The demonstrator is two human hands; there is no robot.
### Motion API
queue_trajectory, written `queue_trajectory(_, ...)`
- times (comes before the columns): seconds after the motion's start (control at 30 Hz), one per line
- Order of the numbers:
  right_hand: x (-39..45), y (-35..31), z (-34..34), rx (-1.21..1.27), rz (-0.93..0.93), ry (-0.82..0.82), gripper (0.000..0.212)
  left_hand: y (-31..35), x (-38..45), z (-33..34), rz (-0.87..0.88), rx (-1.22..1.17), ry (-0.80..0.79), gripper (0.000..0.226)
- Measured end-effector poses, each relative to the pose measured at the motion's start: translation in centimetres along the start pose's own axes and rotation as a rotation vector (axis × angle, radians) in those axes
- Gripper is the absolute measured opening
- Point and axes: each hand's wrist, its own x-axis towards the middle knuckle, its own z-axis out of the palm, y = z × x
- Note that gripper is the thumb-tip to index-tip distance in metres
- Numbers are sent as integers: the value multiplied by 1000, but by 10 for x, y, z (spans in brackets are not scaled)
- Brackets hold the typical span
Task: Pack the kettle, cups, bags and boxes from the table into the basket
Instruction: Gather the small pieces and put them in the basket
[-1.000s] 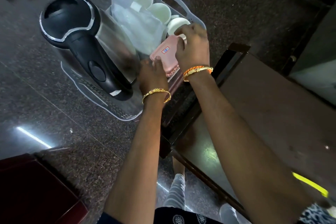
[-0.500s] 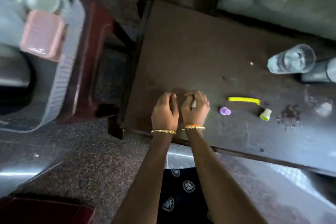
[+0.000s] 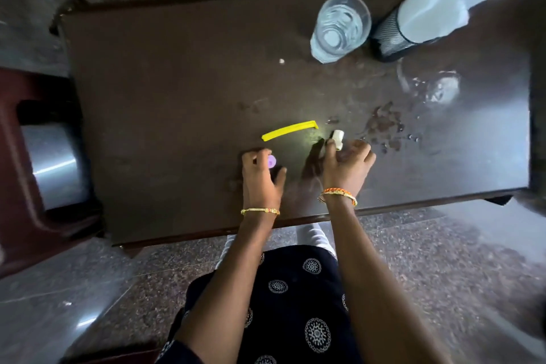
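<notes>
My left hand (image 3: 261, 179) rests on the dark brown table (image 3: 165, 83), its fingers curled round a small purple cap (image 3: 271, 161). My right hand (image 3: 347, 164) is a little to the right, its fingertips pinching a small white and yellow cap (image 3: 337, 138). A yellow plastic strip (image 3: 290, 130) lies on the table just beyond and between both hands. The basket, kettle, cups, bags and boxes are out of view.
A clear glass of water (image 3: 339, 27) stands at the table's far right, next to a black mesh holder (image 3: 390, 38) with white paper in it. Wet patches (image 3: 437, 89) and brown crumbs (image 3: 384, 124) mark the right side. A dark red stool (image 3: 17, 162) stands left of the table.
My view swung from the basket on the left to the table. Both hands left the pink box in the basket, came to the table, then spread apart onto the two small caps.
</notes>
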Motion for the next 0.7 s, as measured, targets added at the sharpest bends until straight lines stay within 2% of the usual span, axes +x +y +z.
queue_trajectory(0.27,45,-2,-7,-158,119,-255,22,12,2,17,-28,7,139,8)
queue_trajectory(0.6,28,-21,-14,-21,24,-374,9,6,-4,-1,-22,-57,279,12)
queue_trajectory(0.7,-1,-40,1,25,-4,-477,10,-8,-12,-26,-21,-84,349,20)
